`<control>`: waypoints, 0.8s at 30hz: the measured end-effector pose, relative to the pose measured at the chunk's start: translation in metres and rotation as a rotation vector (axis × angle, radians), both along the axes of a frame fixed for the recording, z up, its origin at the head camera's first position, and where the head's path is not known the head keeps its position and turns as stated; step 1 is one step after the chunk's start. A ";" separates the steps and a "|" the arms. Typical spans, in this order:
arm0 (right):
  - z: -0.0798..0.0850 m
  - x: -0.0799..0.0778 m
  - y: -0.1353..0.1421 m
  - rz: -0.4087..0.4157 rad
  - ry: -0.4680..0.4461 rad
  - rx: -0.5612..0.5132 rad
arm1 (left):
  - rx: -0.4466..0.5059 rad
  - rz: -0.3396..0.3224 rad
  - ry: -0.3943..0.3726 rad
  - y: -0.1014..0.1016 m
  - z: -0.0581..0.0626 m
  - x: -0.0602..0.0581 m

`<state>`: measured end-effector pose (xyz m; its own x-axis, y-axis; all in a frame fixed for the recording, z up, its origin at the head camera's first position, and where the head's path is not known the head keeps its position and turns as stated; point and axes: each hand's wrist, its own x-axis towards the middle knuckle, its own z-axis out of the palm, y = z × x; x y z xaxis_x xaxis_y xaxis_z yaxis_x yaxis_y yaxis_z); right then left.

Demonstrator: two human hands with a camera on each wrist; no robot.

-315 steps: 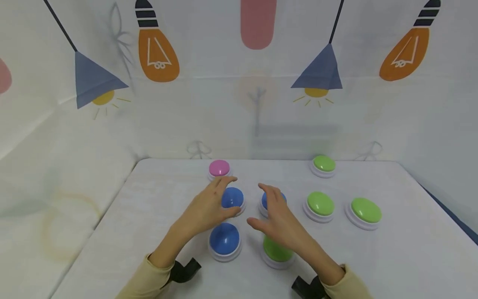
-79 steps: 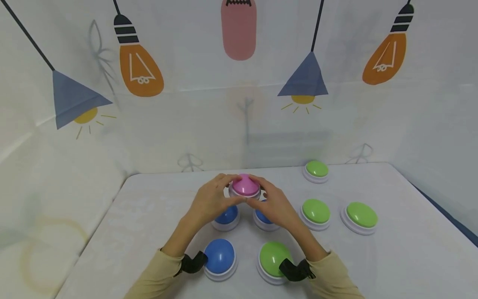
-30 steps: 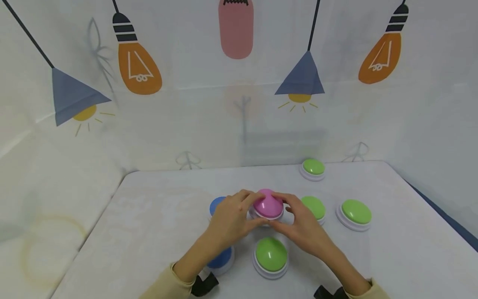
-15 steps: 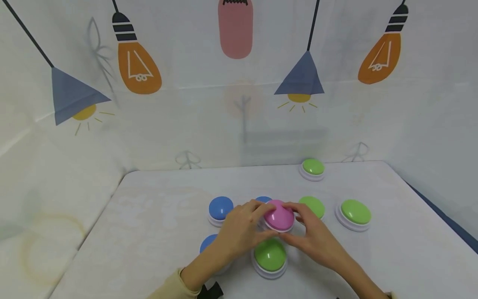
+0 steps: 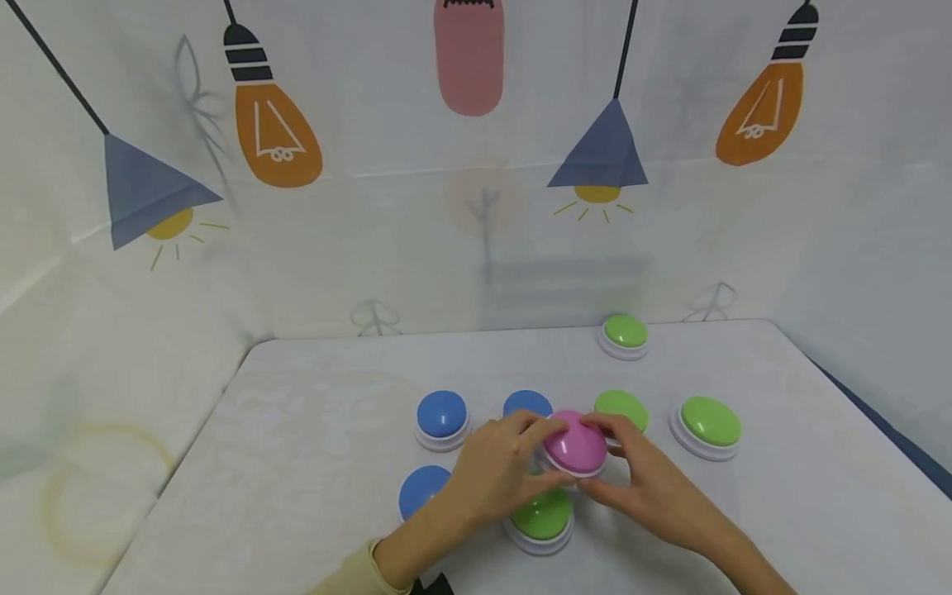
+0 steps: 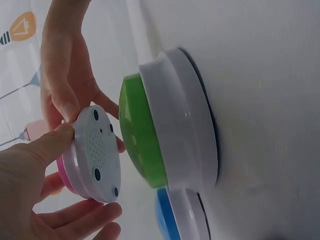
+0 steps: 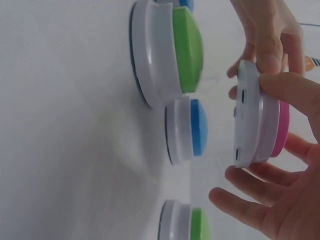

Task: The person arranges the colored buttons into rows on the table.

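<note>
Both hands hold a pink push button (image 5: pixel 578 445) with a white base, one at each side, raised off the table. My left hand (image 5: pixel 494 475) grips its left side with thumb and fingers, and my right hand (image 5: pixel 650 487) grips the right. Its white underside (image 6: pixel 97 155), with dark round feet and small speaker holes, shows in the left wrist view. A green button (image 5: pixel 540 519) sits on the table just in front, partly overlapped by the left hand. Behind the pink button stands a blue button (image 5: pixel 525 402), and a green button (image 5: pixel 621 404) is partly hidden by the right hand.
More buttons stand on the white table (image 5: pixel 312 463): a blue one (image 5: pixel 442 416) at left, another blue one (image 5: pixel 422 489) partly behind the left forearm, a green one (image 5: pixel 711 423) at right and a green one (image 5: pixel 625 332) at the back edge. A printed cloth (image 5: pixel 409 248) hangs behind.
The pink button stood at the back left of the table; both hands took hold of it and lifted it. Lately they have carried it right and nearer to me. The other buttons stay put.
</note>
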<state>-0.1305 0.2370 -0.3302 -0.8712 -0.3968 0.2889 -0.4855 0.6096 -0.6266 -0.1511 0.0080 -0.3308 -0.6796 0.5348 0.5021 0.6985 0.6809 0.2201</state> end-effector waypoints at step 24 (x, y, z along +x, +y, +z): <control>-0.004 0.017 0.037 -0.029 0.051 0.091 | -0.039 -0.047 -0.005 0.040 -0.013 0.012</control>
<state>-0.1133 0.2743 -0.3341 -0.8677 -0.3984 0.2972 -0.4968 0.6773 -0.5427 -0.1389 0.0479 -0.3437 -0.6559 0.5854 0.4765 0.7288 0.6556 0.1975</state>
